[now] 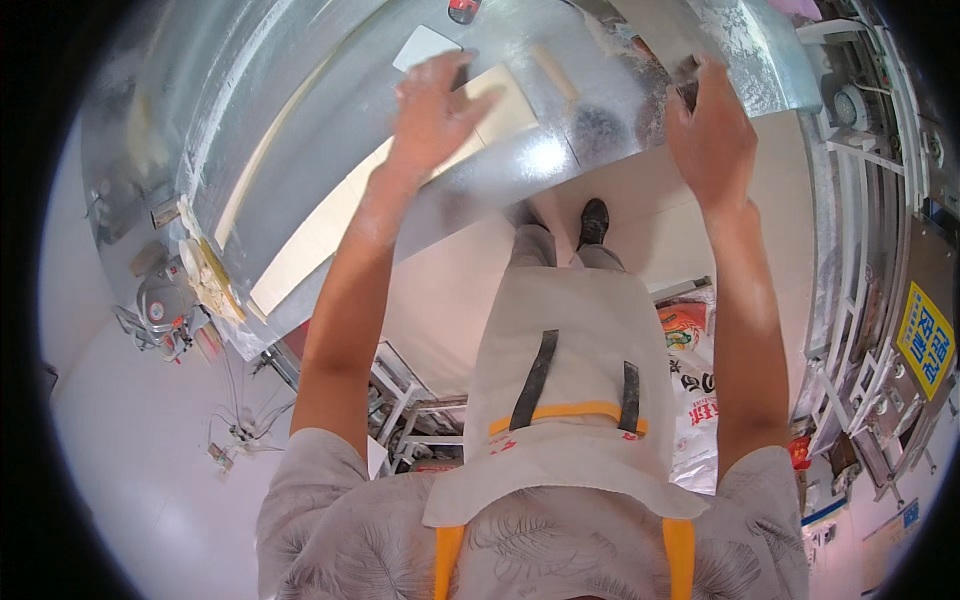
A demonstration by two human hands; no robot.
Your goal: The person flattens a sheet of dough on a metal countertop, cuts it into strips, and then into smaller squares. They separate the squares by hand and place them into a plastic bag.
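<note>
Head view: hands on a floury steel bench

Head camera looks straight down on us as we stand at a shiny metal worktable [330,130] dusted with flour. Our left hand [432,105] lies flat, fingers spread wide, on the near end of a long pale sheet of dough [320,225] that runs along the table away to our left. Nothing is clasped in that hand; the palm simply presses on the dough. Our right hand [710,135] reaches the table's near right corner, fingers curled over the edge, and something dark sits under the fingertips, though we cannot tell what it is or whether we grip it. Between the two hands a wooden rolling pin [556,72] lies on the steel, apart from both. Just beyond our left fingers rests a flat pale scraper [422,45]. Scraps of dough [208,270] cling to the table's far-left end. Below us we see our grey apron [565,400], one dark shoe [594,220], and printed sacks [690,370] on the floor to our right
</note>
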